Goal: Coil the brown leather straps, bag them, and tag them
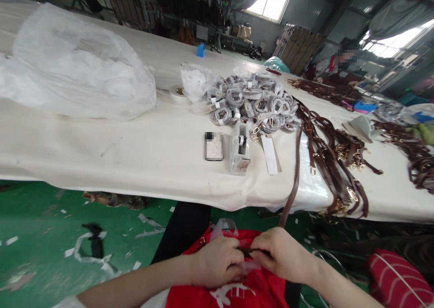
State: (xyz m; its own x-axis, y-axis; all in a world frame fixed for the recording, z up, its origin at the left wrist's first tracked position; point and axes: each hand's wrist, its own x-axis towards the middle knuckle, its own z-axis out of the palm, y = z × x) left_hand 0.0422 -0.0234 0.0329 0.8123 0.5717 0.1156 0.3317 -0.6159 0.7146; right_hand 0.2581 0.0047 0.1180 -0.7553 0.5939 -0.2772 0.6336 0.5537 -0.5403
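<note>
My left hand [217,260] is closed over my lap, its fingers pinching a dark brown leather strap and a translucent plastic strip. A loop of that plastic strip [225,228] stands up behind the left hand. Close beside it, my right hand [286,256] is closed on the same strap. The brown leather strap [292,197] runs from the table edge down behind the right hand. Its held part is mostly hidden by my fingers. Both hands rest in front of a red apron [190,294] with a white print.
The cream-covered table [152,147] bears a tape dispenser [240,149], a phone [213,146], a white card [270,155], a pile of wrapped coiled straps [252,100], loose brown straps [328,163] and a large plastic bag [81,68]. A person [334,66] sits at the far right.
</note>
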